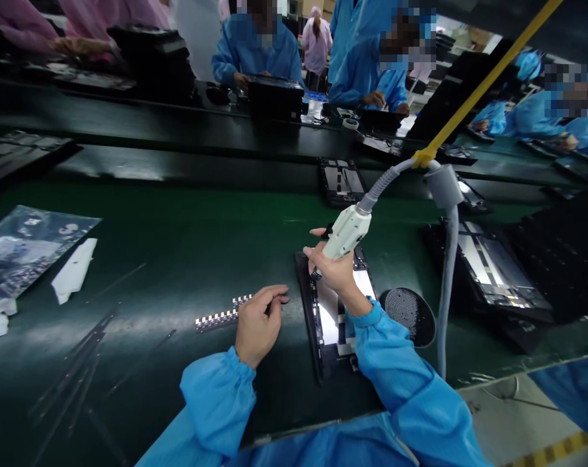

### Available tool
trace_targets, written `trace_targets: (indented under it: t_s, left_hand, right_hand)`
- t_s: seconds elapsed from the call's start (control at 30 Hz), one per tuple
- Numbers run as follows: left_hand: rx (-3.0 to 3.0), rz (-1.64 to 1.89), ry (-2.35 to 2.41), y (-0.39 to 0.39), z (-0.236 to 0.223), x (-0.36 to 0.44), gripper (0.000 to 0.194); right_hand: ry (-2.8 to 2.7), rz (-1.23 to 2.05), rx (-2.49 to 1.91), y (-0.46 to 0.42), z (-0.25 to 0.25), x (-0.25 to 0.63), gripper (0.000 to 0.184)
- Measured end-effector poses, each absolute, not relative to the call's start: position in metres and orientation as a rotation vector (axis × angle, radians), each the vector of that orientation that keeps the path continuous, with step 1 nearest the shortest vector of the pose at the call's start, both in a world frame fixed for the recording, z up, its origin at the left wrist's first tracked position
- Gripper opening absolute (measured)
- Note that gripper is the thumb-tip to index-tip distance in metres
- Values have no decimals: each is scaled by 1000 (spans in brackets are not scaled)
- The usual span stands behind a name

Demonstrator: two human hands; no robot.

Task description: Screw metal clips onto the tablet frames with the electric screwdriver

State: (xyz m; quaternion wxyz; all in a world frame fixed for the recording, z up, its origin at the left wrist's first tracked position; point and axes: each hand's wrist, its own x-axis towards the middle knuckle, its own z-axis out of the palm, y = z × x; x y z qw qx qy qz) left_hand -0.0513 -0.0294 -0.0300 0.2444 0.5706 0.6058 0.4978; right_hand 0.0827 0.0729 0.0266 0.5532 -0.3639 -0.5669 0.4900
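Note:
My right hand (pixel 338 271) is wrapped round a white electric screwdriver (pixel 348 232), its lower end over the upper part of an opened tablet (pixel 327 318). The tablet lies in front of me, with silver panels and dark ribbon cables showing. My right wrist and sleeve hide part of it. My left hand (pixel 260 321) rests on the table to the left of the tablet, fingers stretched out and holding nothing that I can see. Beside its fingers lies a strip of small shiny parts (pixel 216 320). A round black dish of tiny screws (pixel 409 314) stands right of the tablet.
A grey cable (pixel 450 272) hangs from a yellow strap (pixel 488 87) at right. More opened tablets (pixel 498 266) are stacked there; another tablet (pixel 342 180) lies ahead. Left are a plastic bag (pixel 31 250), white scraps (pixel 74 271) and thin dark strips (pixel 87 353). Co-workers sit across the line.

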Motion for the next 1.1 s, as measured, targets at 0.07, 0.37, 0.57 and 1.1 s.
trace_targets:
  t_s: [0.07,0.37,0.57,1.1]
  left_hand:
    - [1588,1376,1646,-29,-31,-51,26]
    - [1959,1429,1629,-35,-26,-47,25]
    - [2420,1276,1097,-62,-17,-9,22]
    - [2849,937,1548,-50,-30,-21,32]
  right_hand:
    - [-1338,1162,-860,73,26,82,33]
    - [-1423,1152,-865,69,23,80,21]
    - [-1481,1139,-886,66,24,79,20]
    - [-1441,1000,-814,39,55,140,28]
